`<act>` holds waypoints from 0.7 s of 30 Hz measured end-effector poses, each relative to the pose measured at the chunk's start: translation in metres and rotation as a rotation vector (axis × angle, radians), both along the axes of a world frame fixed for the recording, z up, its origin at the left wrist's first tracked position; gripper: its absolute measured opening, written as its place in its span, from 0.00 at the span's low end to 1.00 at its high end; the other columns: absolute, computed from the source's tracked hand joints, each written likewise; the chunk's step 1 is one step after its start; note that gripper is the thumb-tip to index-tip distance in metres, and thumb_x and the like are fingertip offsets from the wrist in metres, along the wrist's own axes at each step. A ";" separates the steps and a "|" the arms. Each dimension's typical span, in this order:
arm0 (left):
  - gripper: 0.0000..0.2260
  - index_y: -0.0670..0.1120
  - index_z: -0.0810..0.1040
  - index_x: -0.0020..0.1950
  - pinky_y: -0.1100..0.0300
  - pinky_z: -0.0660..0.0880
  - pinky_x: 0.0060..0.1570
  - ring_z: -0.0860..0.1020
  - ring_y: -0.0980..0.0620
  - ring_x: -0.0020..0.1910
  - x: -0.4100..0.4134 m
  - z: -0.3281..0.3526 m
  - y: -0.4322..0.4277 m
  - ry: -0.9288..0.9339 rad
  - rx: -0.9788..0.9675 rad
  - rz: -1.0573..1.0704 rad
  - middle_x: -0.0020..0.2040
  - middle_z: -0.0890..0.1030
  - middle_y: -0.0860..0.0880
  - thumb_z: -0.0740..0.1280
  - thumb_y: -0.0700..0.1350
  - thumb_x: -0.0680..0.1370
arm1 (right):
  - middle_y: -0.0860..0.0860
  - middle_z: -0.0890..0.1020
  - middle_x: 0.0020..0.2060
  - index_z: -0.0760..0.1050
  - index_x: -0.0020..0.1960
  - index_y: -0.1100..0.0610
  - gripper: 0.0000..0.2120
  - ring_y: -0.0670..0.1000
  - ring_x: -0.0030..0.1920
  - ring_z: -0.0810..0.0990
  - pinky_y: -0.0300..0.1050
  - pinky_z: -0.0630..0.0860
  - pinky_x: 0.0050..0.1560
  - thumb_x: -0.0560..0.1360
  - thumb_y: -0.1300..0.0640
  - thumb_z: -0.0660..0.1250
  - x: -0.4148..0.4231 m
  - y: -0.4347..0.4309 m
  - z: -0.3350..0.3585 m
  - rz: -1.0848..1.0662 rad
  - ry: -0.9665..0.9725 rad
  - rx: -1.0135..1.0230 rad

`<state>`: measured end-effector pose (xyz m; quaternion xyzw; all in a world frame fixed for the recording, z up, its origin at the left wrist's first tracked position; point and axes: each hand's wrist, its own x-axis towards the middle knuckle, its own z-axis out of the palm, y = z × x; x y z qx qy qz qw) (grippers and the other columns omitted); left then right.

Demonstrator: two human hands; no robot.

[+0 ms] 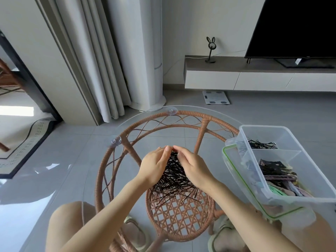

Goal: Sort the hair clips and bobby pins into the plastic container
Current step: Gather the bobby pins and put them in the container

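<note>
Cups the pins [172, 182] on the table [189, 113] between left hand [154, 164], fingers straight, and right hand [190, 166], curved over them, grip unclear. Needs a carry rightward: container [269, 126] near right hand, pin compartment at far end.

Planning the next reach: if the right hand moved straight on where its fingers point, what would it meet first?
Likely the left hand, whose fingertips sit right ahead of the right hand over the bobby pins; depth is unclear.
</note>
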<state>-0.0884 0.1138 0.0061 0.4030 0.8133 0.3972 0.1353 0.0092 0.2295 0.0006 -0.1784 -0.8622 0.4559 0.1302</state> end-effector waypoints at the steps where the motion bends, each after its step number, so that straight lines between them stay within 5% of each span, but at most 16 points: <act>1: 0.21 0.48 0.76 0.60 0.63 0.66 0.57 0.75 0.51 0.60 0.005 0.001 -0.004 -0.001 -0.001 -0.008 0.59 0.80 0.48 0.48 0.54 0.81 | 0.48 0.73 0.66 0.66 0.68 0.49 0.17 0.45 0.66 0.69 0.37 0.63 0.64 0.80 0.51 0.51 0.006 -0.005 0.001 0.009 0.008 -0.021; 5: 0.23 0.49 0.71 0.66 0.62 0.62 0.65 0.68 0.52 0.68 0.015 0.012 -0.016 -0.042 -0.022 -0.057 0.67 0.74 0.50 0.51 0.58 0.78 | 0.44 0.68 0.68 0.61 0.69 0.45 0.20 0.41 0.68 0.63 0.38 0.60 0.67 0.78 0.47 0.56 0.026 -0.011 0.010 0.046 0.005 -0.073; 9: 0.45 0.60 0.47 0.74 0.49 0.49 0.73 0.51 0.50 0.75 0.012 0.026 -0.039 0.114 -0.333 -0.085 0.77 0.54 0.50 0.55 0.76 0.62 | 0.40 0.51 0.72 0.41 0.71 0.39 0.49 0.40 0.71 0.42 0.48 0.44 0.71 0.60 0.27 0.62 0.055 0.000 0.019 0.151 -0.177 0.294; 12: 0.56 0.66 0.25 0.66 0.45 0.47 0.72 0.47 0.45 0.76 0.021 0.025 -0.059 0.300 -0.588 -0.158 0.77 0.47 0.46 0.55 0.81 0.50 | 0.47 0.37 0.74 0.26 0.67 0.37 0.59 0.47 0.71 0.31 0.54 0.35 0.72 0.52 0.22 0.62 0.071 0.006 0.020 0.239 -0.376 0.495; 14: 0.58 0.66 0.21 0.62 0.45 0.48 0.72 0.47 0.43 0.76 0.028 0.020 -0.064 0.363 -0.652 -0.192 0.77 0.47 0.43 0.60 0.80 0.50 | 0.51 0.37 0.74 0.24 0.66 0.38 0.61 0.50 0.72 0.32 0.55 0.36 0.72 0.51 0.22 0.62 0.074 0.006 0.018 0.244 -0.444 0.532; 17: 0.60 0.59 0.29 0.70 0.47 0.55 0.71 0.54 0.43 0.73 0.028 0.015 -0.062 0.455 -0.640 -0.171 0.75 0.55 0.44 0.66 0.75 0.54 | 0.53 0.48 0.75 0.30 0.70 0.42 0.59 0.52 0.74 0.43 0.54 0.44 0.72 0.54 0.23 0.62 0.070 0.004 0.019 0.203 -0.420 0.592; 21: 0.49 0.49 0.54 0.74 0.55 0.66 0.65 0.66 0.50 0.63 0.024 0.021 -0.054 0.453 -0.550 -0.129 0.67 0.69 0.50 0.69 0.68 0.60 | 0.50 0.72 0.65 0.55 0.72 0.53 0.43 0.51 0.65 0.65 0.44 0.61 0.66 0.64 0.41 0.71 0.060 0.000 0.024 0.110 -0.199 0.525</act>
